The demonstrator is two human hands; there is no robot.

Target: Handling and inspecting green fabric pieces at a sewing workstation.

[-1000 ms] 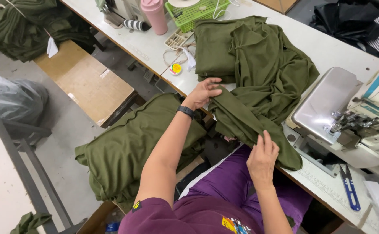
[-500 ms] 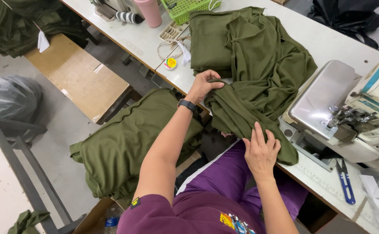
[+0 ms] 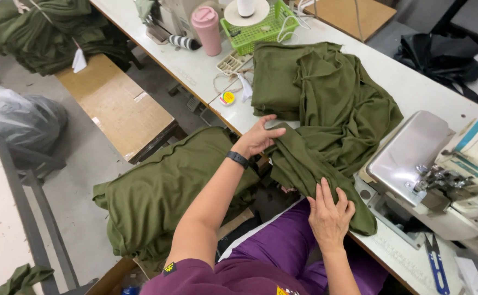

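My left hand grips a fold of an olive-green garment at the near edge of the white sewing table. Lower down, my right hand lies flat with fingers spread on the garment's hanging end, above my purple-clad lap. The garment spreads crumpled over the table, next to a folded olive piece. A sewing machine with a shiny metal plate stands right of the garment.
A stack of olive cloth lies left of my knees. A pink tumbler, green basket, yellow tape measure and blue scissors sit on the table. A wooden bench and more olive bundles are at far left.
My left hand stays gripping the garment fold while my right hand has slid slightly down and left along the hanging end. The camera view has shifted.
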